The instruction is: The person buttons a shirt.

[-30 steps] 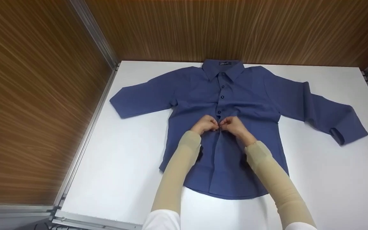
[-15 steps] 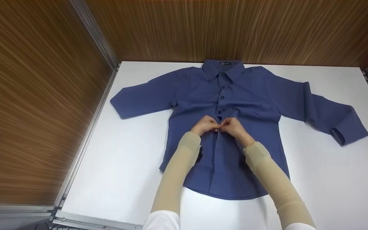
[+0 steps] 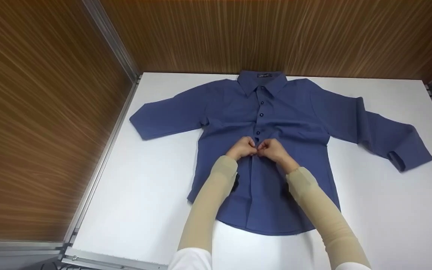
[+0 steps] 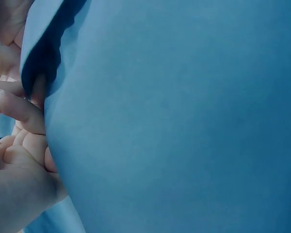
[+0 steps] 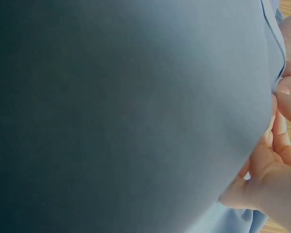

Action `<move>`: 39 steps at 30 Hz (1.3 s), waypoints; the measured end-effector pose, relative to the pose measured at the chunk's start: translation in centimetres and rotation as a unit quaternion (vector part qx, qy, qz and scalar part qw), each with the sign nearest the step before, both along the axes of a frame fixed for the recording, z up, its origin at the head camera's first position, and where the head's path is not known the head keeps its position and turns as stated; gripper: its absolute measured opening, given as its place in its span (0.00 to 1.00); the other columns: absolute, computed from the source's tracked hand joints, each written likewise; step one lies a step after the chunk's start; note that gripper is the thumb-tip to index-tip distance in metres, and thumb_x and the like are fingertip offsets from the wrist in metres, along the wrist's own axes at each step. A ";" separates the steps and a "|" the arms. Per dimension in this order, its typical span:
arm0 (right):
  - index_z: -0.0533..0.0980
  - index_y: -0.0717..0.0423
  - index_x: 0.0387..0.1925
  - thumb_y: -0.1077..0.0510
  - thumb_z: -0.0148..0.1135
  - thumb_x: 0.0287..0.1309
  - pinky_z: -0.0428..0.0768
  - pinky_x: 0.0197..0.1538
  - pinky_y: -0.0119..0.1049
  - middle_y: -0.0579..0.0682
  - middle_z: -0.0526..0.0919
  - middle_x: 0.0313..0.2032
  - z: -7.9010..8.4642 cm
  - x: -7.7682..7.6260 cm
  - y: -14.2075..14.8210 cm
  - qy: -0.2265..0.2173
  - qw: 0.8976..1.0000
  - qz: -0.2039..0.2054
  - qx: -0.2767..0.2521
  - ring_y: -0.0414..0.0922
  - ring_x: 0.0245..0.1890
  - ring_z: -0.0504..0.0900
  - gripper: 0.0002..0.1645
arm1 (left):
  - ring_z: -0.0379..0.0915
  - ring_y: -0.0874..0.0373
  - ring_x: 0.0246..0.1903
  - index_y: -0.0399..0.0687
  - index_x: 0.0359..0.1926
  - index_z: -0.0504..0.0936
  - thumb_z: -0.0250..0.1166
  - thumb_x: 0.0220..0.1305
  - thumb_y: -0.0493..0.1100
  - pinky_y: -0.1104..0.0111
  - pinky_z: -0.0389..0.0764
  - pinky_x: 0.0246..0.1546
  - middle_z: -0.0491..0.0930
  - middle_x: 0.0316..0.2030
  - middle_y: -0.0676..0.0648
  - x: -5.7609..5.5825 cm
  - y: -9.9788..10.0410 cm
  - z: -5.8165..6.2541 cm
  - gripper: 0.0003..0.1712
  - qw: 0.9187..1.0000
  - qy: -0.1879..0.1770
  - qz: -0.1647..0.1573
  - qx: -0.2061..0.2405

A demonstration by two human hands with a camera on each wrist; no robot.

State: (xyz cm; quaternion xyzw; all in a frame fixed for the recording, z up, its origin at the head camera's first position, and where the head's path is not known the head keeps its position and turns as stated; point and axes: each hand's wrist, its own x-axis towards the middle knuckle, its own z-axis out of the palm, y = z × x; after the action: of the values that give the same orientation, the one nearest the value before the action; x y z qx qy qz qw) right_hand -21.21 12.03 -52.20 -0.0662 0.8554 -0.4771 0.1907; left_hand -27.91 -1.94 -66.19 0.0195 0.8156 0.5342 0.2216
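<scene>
A dark blue button-up shirt (image 3: 219, 101) lies front side up, its collar at the far side. Along its placket run several dark buttons, one of them a button (image 3: 258, 132) just above the hands. Fingertips of my left hand (image 3: 243, 147) pinch the placket at mid-shirt. Opposite it, my right hand (image 3: 274, 150) pinches the same stretch of placket, fingertips meeting the left ones. In the left wrist view the raised cloth (image 4: 160, 116) hides much of the left hand (image 4: 19, 179). Whether a button sits between the fingertips is hidden.
The shirt rests on a white table (image 3: 141, 195). Wood-grain panels (image 3: 216, 37) stand behind it and at the left. The right sleeve (image 3: 384, 131) is folded over itself; the left sleeve (image 3: 167, 116) spreads flatter. A metal rail (image 3: 99, 161) runs along the left edge.
Both hands stay at the same spot on the placket, with only slight shifts of the fingers. The shirt lies nearly as before.
</scene>
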 end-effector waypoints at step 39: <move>0.71 0.72 0.29 0.75 0.49 0.46 0.70 0.28 0.29 0.52 0.74 0.23 0.2 -0.5 0.1 -0.076 0.996 0.017 -0.038 0.40 0.23 0.72 0.06 | 0.54 0.60 0.16 0.41 0.24 0.64 0.60 0.48 0.27 0.72 0.59 0.20 0.59 0.16 0.50 4.9 -1.2 11.0 0.12 0.998 -0.036 -0.027 0.054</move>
State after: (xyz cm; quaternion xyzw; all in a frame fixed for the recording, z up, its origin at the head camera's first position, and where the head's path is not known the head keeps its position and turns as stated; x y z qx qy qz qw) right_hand -21.71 12.10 -51.99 -0.0514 0.8182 -0.5099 0.2607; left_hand -23.02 -3.17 -55.23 0.0341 0.7766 0.5713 0.2635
